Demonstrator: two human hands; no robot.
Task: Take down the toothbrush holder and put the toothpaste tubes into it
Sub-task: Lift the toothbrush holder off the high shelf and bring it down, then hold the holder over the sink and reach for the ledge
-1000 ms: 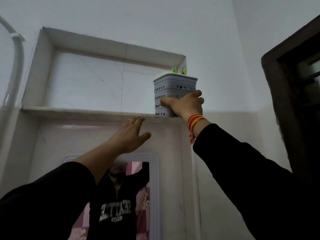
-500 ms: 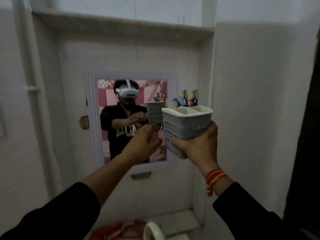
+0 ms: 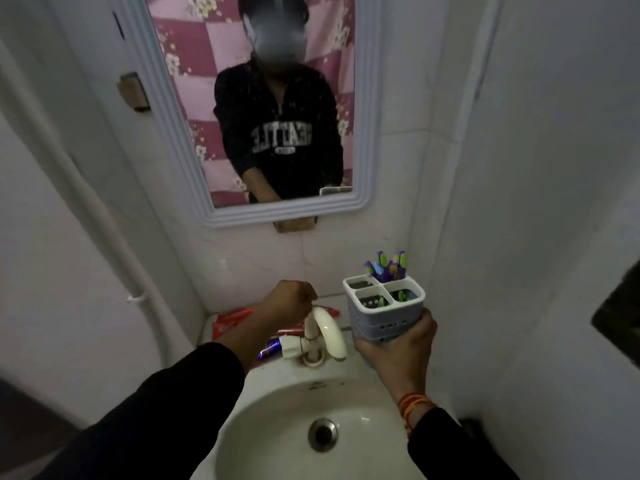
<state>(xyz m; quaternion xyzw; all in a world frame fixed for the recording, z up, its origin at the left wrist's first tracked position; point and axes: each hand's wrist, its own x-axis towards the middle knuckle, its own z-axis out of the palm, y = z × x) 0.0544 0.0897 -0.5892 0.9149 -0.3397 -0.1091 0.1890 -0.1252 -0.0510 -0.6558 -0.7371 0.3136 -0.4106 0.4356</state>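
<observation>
My right hand (image 3: pixel 398 344) grips a grey perforated toothbrush holder (image 3: pixel 382 311) from below, upright, over the right rim of the sink. The holder has four compartments, and several coloured toothbrushes (image 3: pixel 387 268) stand in its back one. My left hand (image 3: pixel 289 301) is curled into a loose fist just above the tap, with nothing visibly in it. Red toothpaste tubes (image 3: pixel 230 322) lie behind the tap on the sink's back ledge, and a blue and red tube (image 3: pixel 272 348) lies under my left forearm, partly hidden.
A cream tap (image 3: pixel 323 332) rises at the back of the white sink (image 3: pixel 277 417). Above it, a white-framed mirror (image 3: pixel 239 216) reflects a person. A white pipe (image 3: pixel 104 216) runs down the left wall. The tiled wall stands close on the right.
The holder has come down from mirror height to just above the sink, still in my right hand. My left hand has dropped to the tap and curled. The view has tilted down to the sink.
</observation>
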